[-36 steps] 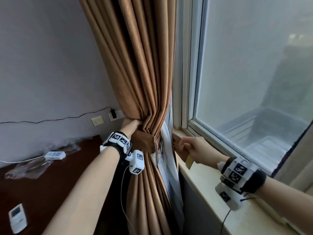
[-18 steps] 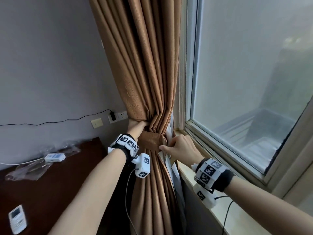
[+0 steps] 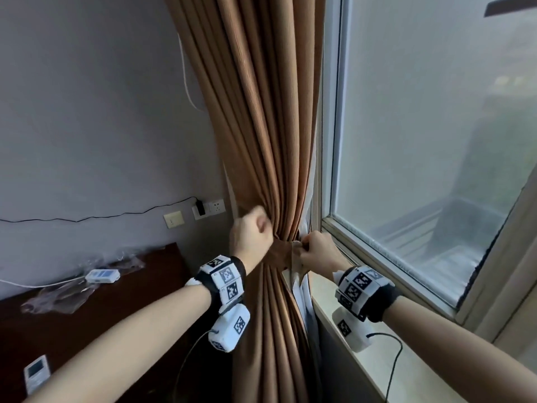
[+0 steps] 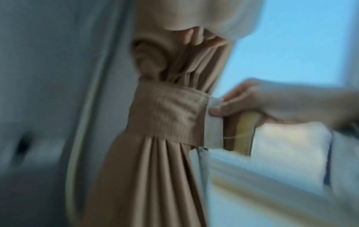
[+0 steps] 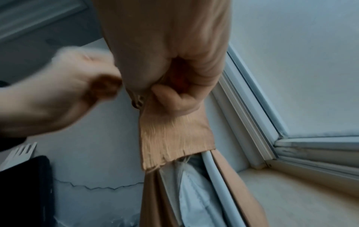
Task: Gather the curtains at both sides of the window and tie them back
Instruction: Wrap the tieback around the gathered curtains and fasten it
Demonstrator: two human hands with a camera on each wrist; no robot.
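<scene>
Hands meet at the gathered waist of the brown curtain (image 3: 261, 158), which hangs bunched between the wall and the window frame (image 3: 329, 141). Nearest, the left hand (image 3: 251, 232) is curled in a fist around the folds just above the tie-back band (image 4: 167, 113); what else it grips is hidden. On the window side the right hand (image 3: 315, 253) pinches the loose end of that band between thumb and fingers, over the sill (image 3: 363, 359). Below, pale lining (image 5: 194, 192) shows among the pleats. Further left, a dark worktop (image 3: 87, 321) carries two white remotes (image 3: 102, 275), beneath wall sockets (image 3: 208, 208).
</scene>
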